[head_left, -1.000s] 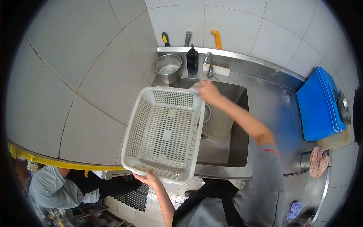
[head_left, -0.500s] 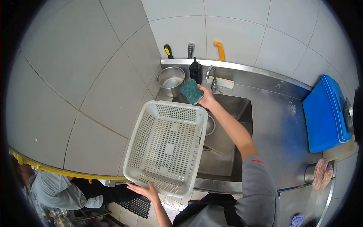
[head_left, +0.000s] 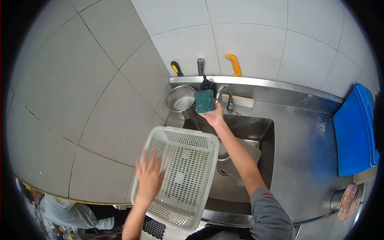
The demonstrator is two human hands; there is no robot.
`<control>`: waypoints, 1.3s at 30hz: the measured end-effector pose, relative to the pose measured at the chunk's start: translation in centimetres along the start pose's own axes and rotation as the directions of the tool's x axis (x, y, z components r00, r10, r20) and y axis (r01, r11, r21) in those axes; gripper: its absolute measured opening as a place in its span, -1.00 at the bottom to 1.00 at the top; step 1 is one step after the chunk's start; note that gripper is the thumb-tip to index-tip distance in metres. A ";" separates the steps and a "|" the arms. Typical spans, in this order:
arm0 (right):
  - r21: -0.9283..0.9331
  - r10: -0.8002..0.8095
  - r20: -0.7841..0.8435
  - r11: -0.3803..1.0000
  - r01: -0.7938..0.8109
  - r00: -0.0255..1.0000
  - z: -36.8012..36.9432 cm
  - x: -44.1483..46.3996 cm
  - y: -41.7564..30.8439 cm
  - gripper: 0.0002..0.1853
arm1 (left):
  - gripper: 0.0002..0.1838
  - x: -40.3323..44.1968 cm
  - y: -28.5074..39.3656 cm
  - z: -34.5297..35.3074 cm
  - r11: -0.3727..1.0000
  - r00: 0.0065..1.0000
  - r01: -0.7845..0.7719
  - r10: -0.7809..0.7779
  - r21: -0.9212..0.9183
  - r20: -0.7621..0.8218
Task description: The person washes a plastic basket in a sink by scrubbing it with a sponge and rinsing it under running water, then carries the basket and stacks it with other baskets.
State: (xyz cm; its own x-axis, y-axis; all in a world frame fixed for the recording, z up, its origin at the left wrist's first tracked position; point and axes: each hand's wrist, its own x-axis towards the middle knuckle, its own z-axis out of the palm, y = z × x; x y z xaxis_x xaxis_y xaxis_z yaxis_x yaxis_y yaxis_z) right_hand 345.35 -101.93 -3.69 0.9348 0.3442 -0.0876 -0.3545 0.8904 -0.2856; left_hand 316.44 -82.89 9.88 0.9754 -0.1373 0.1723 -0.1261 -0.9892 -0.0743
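My right hand (head_left: pixel 215 116) grips a green scouring sponge (head_left: pixel 205 101) by its lower right edge, close in front of the tap (head_left: pixel 224 93). A white perforated plastic basket (head_left: pixel 216 160) lies over the left part of the sink (head_left: pixel 232 196), with its open side facing me. My left hand (head_left: pixel 149 179) is over the basket's left side, its fingers spread and holding nothing. Whether it touches the basket I cannot tell. Partly behind the sponge stands a black pump bottle (head_left: pixel 205 84).
A steel pot (head_left: pixel 181 99) stands in the back left corner. Tool handles, including an orange one (head_left: pixel 234 65), stick up behind the back ledge. A blue container (head_left: pixel 356 132) stands on the right counter. Another person's grey sleeve (head_left: pixel 66 212) shows at lower left.
My left hand has left the basket's near rim and moved up over its left side. The sponge has turned more upright in my right hand. The camera view has shifted.
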 end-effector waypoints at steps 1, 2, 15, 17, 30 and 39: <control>0.002 -0.021 0.005 1.000 0.021 1.000 0.1 0.5 0.0 -0.57 | -0.52 4.4 0.7 -0.2 0.992 0.991 -0.121 0.123 0.038 -0.056; -0.007 -0.042 0.022 0.999 0.042 0.999 -0.1 1.1 0.0 -0.57 | -0.50 9.1 1.2 0.8 0.965 0.953 -0.241 0.255 0.100 -0.161; 0.034 -0.120 0.121 0.993 0.116 0.985 -1.2 5.2 -2.2 -0.51 | -0.47 38.3 4.8 9.3 0.942 0.952 -0.305 0.301 0.140 0.051; 0.040 -0.105 0.087 0.994 0.102 0.991 -1.0 5.4 -2.2 -0.52 | -0.42 38.5 4.4 9.8 0.961 0.963 -0.261 0.253 0.093 0.089; 0.000 -0.090 0.065 0.996 0.090 0.994 -0.8 4.5 -1.5 -0.50 | -0.26 36.9 4.4 11.6 0.970 0.974 -0.220 0.214 0.103 0.071; -0.253 0.472 0.037 0.857 -0.449 0.881 0.7 -7.6 2.6 -0.48 | -0.15 15.7 -1.2 2.9 0.955 0.874 -0.081 -0.070 -0.286 -0.481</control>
State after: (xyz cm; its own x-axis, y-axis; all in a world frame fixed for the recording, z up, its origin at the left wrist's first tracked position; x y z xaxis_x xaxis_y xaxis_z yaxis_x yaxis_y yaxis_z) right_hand 337.27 -102.02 -3.07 0.6552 0.7346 -0.1765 -0.7183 0.5333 -0.4469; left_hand 332.44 -83.66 9.83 0.7742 -0.0751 0.6284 -0.2510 -0.9479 0.1960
